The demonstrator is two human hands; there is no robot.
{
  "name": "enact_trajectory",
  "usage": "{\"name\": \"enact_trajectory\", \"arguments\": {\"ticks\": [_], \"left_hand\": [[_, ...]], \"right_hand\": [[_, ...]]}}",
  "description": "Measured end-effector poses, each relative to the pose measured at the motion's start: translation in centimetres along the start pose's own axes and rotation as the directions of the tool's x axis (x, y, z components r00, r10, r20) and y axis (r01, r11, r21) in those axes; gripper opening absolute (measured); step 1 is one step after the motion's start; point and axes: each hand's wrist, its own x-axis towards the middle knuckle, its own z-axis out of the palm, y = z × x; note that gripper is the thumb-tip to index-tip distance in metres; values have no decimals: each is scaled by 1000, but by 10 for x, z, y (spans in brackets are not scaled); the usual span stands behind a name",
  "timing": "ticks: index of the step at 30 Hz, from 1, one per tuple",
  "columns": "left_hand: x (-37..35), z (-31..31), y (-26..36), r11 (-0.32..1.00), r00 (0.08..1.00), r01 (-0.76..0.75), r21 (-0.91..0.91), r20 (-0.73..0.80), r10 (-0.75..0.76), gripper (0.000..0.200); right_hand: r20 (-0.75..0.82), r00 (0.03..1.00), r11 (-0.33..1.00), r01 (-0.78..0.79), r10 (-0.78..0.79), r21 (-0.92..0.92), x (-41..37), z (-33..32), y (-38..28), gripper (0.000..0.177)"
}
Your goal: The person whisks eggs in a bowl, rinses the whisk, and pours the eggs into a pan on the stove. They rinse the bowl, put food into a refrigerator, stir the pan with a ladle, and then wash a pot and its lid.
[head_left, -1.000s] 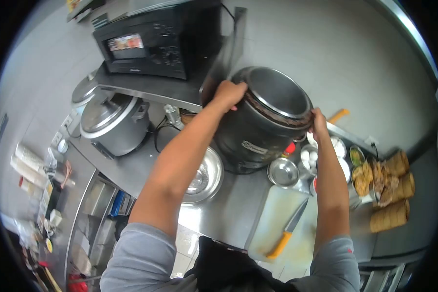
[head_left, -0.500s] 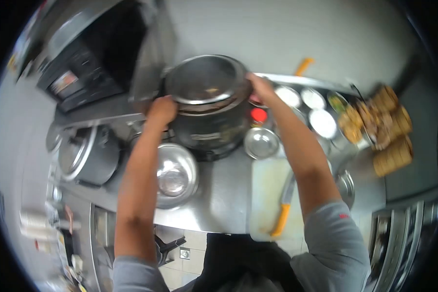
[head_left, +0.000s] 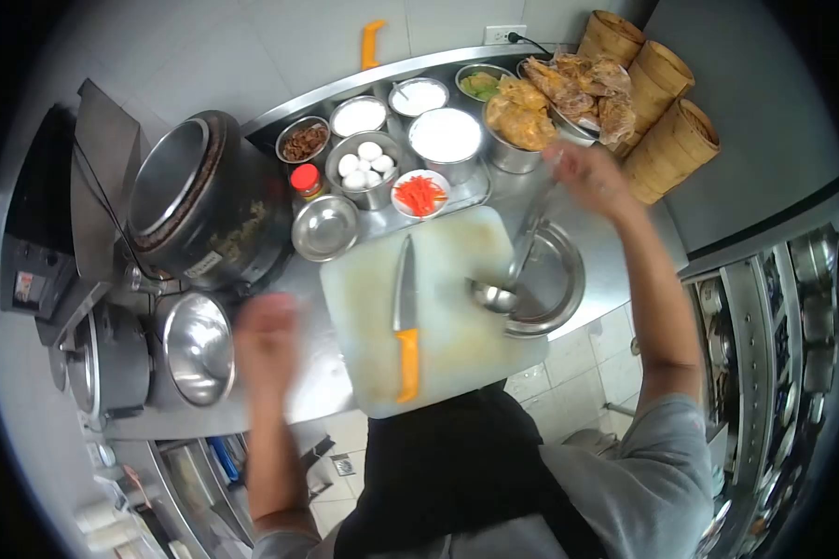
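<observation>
My right hand (head_left: 592, 177) is closed around the upper end of a metal ladle (head_left: 494, 297), whose bowl hangs over the right side of the white cutting board (head_left: 364, 307). Beside the ladle, a round metal pan or lid (head_left: 573, 279) lies at the board's right edge. My left hand (head_left: 268, 340) is smeared by motion between the steel bowl (head_left: 199, 349) and the board; its fingers cannot be made out. A knife (head_left: 407, 317) with an orange handle rests on the board.
A large dark cooker (head_left: 242, 214) stands at the left, near a lidded pot (head_left: 121, 359). Behind the board are a bowl of eggs (head_left: 368, 168), red strips (head_left: 420, 195), a red-capped jar (head_left: 306, 180) and white-filled containers (head_left: 446, 135). Bamboo steamers (head_left: 671, 154) stand at the back right.
Both hands have left the cooker's rim. My right hand has moved right and taken hold of the ladle; my left has come down nearer me. The view has swung right.
</observation>
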Motion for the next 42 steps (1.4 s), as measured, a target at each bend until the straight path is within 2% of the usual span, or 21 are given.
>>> {"name": "enact_trajectory", "arguments": {"ticks": [1, 2, 4, 5, 7, 9, 10, 11, 14, 17, 20, 21, 23, 27, 29, 32, 36, 39, 40, 41, 42], "left_hand": [[-17, 54, 75, 953, 936, 175, 248, 259, -239, 34], [-43, 110, 72, 983, 953, -2, 185, 299, -54, 40], [-57, 184, 123, 922, 863, -281, 265, 490, 122, 50], [-57, 209, 143, 866, 799, -416, 276, 565, 204, 52], [-60, 251, 128, 842, 793, -402, 359, 596, 124, 51], [-63, 264, 104, 816, 797, -364, 449, 603, 24, 51], [-62, 265, 96, 852, 734, -284, 440, 672, -102, 46], [-56, 264, 93, 878, 652, -205, 433, 729, -207, 41], [-59, 248, 101, 846, 669, -284, 451, 725, -162, 32], [-54, 220, 113, 795, 659, -400, 456, 746, -97, 28], [-49, 189, 133, 717, 670, -486, 500, 740, -61, 25], [-50, 179, 139, 669, 683, -507, 543, 726, -72, 25], [-50, 157, 147, 619, 672, -548, 563, 737, -75, 22], [-52, 127, 128, 525, 666, -597, 607, 740, -97, 31], [-49, 117, 129, 518, 690, -584, 625, 718, -88, 25], [-48, 95, 140, 479, 688, -610, 631, 722, -76, 12], [-52, 36, 160, 462, 669, -620, 634, 735, -111, 10], [-56, -11, 174, 490, 716, -585, 646, 695, -61, 10], [-57, -24, 178, 491, 741, -554, 673, 667, -78, 8], [-59, -34, 178, 493, 765, -518, 699, 636, -97, 7], [-61, -41, 176, 512, 797, -503, 696, 603, -37, 2]], "right_hand": [[2, 999, 999, 44, -44, -26, 3, 26, 62, 22], [1, 996, 995, 92, -92, -50, 12, 55, 119, 24], [-112, 924, 917, 338, -366, -211, 16, 89, 189, 27], [-116, 917, 913, 355, -382, -199, 17, 104, 211, 27], [-351, 906, 969, 245, -237, -23, 16, 133, 233, 29], [-291, 946, 951, -51, 144, 306, 7, 141, 240, 28], [-173, 960, 939, -163, 222, 302, -8, 131, 226, 29], [-66, 953, 922, -267, 296, 281, -24, 117, 204, 30], [-273, 946, 859, -14, 178, 511, -50, 134, 169, 36], [-153, 958, 766, -93, 243, 635, -49, 129, 160, 42], [37, 884, 594, -344, 466, 728, -46, 101, 137, 52], [32, 885, 600, -340, 464, 724, -48, 88, 130, 52], [221, 829, 497, -498, 515, 711, -50, 78, 113, 54], [136, 896, 622, -396, 422, 675, -50, 140, 126, 54], [-106, 961, 833, -163, 255, 528, -53, 183, 144, 52], [-170, 976, 939, -74, 138, 336, -71, 168, 115, 51], [-173, 964, 925, -131, 203, 356, -65, 155, 93, 50], [-229, 929, 833, -128, 290, 538, -57, 133, 52, 50], [158, 919, 675, -374, 360, 636, -54, 122, 28, 54], [529, 781, 493, -622, 333, 608, -53, 119, 8, 58], [531, 782, 498, -620, 328, 606, -51, 125, -10, 58]]}}
